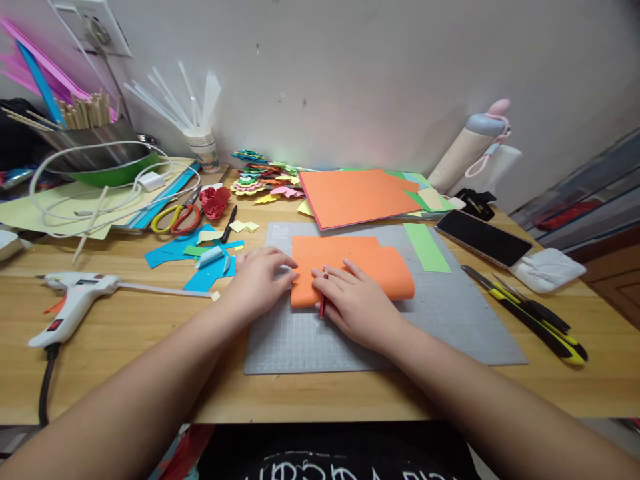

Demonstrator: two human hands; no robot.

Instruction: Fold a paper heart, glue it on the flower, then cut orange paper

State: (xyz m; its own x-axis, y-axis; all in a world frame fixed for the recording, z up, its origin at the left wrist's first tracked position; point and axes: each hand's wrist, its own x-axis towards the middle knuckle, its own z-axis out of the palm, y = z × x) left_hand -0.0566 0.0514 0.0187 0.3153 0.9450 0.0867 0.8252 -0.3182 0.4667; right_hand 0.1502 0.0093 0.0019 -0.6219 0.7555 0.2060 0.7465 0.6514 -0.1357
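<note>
A sheet of orange paper [335, 250] is folded over on the grey cutting mat [310, 347], with a rounded bend at its right end. My left hand [263, 277] holds the paper's left edge, fingers bent and thumb beside them. Resting flat across the paper's front part, my right hand [355, 300] keeps a thin dark red pencil [323, 303] between its fingers. The pencil points away from me. A light green paper strip [427, 248] lies on the mat to the right.
A glue gun [80, 300], blue paper scraps [205, 277], scissors [177, 219] and a black pen [229, 223] lie left. Larger orange sheets [355, 197] lie behind the mat. At right are a phone [483, 237], a white case [547, 269] and a yellow-black utility knife [530, 320].
</note>
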